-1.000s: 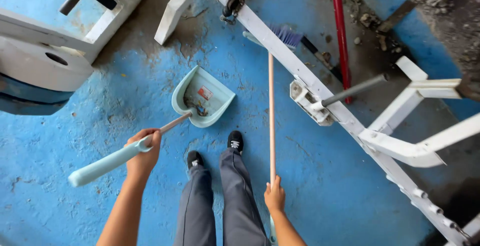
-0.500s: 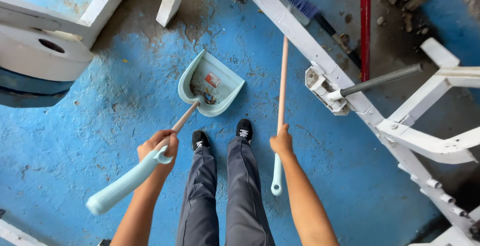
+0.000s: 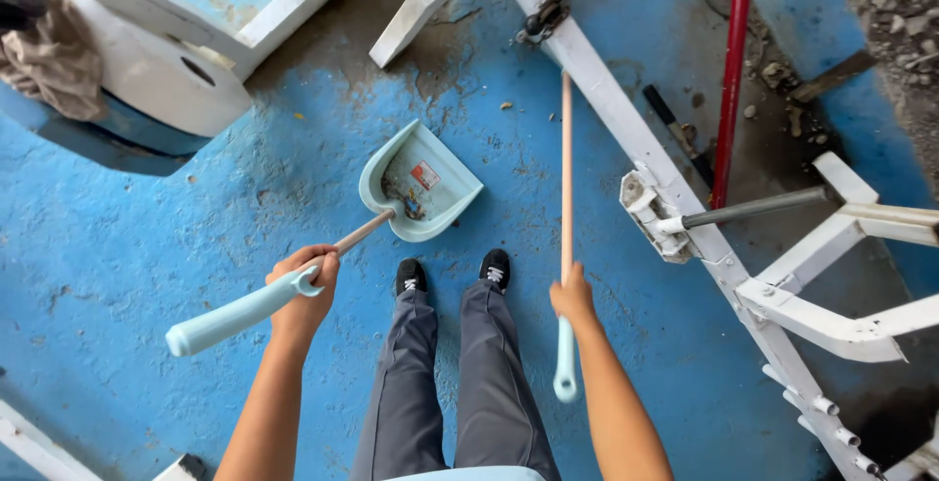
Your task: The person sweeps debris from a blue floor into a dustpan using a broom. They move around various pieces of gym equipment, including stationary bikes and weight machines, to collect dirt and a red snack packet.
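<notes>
My left hand grips the pale blue handle of a long-handled dustpan. The pan rests on the blue floor just ahead of my black shoes, with some dirt and a small red-and-white scrap inside. My right hand holds a broom stick of light wood with a pale blue end grip. The stick runs away from me toward a white metal frame; the broom head is hidden behind that frame.
A white machine base with a brown rag on it stands at the upper left. A red pole and a grey bar lie by the white frame at right. Rubble and dirt sit at the top right.
The broom stick has slid toward me, so my right hand now grips it higher up and the blue end grip hangs past my wrist. The dustpan stayed in place.
</notes>
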